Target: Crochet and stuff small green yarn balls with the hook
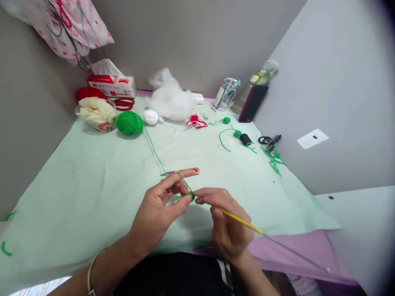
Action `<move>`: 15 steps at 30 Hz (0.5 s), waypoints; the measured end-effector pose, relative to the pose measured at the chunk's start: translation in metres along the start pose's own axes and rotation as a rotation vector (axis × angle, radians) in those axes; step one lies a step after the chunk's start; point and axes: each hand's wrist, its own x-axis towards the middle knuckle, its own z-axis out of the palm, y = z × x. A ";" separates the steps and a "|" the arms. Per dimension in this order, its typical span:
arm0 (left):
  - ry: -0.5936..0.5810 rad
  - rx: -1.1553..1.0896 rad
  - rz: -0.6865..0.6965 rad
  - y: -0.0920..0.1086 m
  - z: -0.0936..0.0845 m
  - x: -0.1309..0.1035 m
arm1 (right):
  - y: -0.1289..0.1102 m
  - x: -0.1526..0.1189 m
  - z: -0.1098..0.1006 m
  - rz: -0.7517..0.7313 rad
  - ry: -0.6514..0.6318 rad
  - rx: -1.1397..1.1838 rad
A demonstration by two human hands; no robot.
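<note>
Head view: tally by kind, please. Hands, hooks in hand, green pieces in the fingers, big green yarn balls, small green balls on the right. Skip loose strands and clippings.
Hands (left hand, right hand): 2
Crochet hook: 1
Green piece: 1
Big green yarn ball: 1
Small green balls: 2
Total: 7

Phone (254,103) tilted before bottle (245,95); clear cup (227,98) beside bottle; white fluff (172,100) between cup and tissue pack (108,85).
</note>
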 end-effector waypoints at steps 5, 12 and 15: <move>0.000 -0.210 -0.114 0.001 0.004 0.002 | 0.001 -0.005 0.004 -0.147 -0.052 -0.389; -0.100 -0.444 -0.262 0.010 0.003 0.006 | 0.002 0.002 0.009 0.229 0.234 0.252; -0.075 -0.313 -0.187 0.009 0.006 0.003 | 0.002 0.007 0.013 0.285 0.177 0.363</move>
